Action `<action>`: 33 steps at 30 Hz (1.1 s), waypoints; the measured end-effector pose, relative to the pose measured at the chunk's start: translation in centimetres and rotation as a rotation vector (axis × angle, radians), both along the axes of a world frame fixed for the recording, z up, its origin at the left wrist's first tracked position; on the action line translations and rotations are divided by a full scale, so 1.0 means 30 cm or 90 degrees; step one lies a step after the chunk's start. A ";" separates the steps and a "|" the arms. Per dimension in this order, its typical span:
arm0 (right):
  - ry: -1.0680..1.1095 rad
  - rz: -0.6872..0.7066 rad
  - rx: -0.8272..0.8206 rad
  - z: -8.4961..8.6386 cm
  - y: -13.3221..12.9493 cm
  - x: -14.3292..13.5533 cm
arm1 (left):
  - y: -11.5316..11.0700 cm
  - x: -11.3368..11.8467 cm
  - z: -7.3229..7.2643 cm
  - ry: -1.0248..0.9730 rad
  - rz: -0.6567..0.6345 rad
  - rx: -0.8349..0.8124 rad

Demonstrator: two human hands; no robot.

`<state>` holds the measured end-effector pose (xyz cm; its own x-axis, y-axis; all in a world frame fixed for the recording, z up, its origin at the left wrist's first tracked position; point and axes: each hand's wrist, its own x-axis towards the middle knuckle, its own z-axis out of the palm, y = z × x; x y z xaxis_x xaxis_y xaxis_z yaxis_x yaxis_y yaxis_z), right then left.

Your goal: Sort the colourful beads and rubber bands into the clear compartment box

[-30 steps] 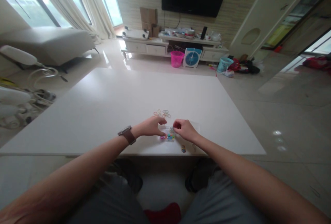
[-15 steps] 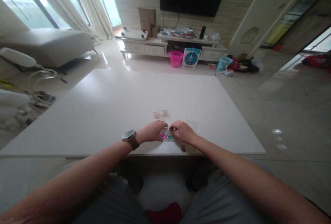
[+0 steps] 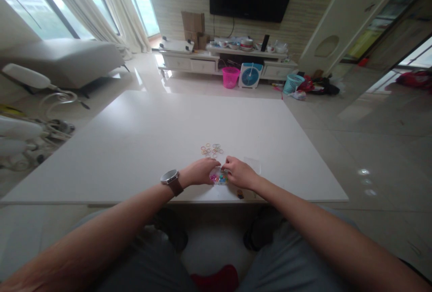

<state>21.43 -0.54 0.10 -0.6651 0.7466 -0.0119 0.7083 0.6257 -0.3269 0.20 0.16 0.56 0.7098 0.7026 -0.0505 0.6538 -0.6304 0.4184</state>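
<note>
A small clear box (image 3: 219, 178) with pink, blue, green and orange pieces lies near the front edge of the white table. My left hand (image 3: 202, 171) wraps round its left side, a watch (image 3: 169, 176) on the wrist. At its right side is my right hand (image 3: 238, 172), fingers pinched together over the box; what they hold, if anything, is too small to make out. Just beyond the hands lie several thin coloured rings (image 3: 212, 150). A clear flat lid (image 3: 253, 165) rests behind my right hand. Below that hand sits a small dark and orange item (image 3: 240, 194).
The white table (image 3: 189, 121) stretches away in front of me. Beyond it on the floor stand a pink basket (image 3: 231, 78), a blue and white fan (image 3: 250, 75) and a light blue basket (image 3: 293, 84), before a low cabinet (image 3: 204, 65).
The fingers of my right hand have shifted slightly and closed together more over the box. My left hand stays at the box. The whole view has moved very slightly.
</note>
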 end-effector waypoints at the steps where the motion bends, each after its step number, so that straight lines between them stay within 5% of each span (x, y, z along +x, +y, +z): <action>1: 0.000 0.000 0.002 0.003 0.000 0.000 | 0.000 0.000 -0.002 -0.001 -0.001 0.001; 33: -0.023 -0.006 -0.025 0.006 0.008 0.002 | -0.006 0.001 -0.001 0.019 -0.015 0.010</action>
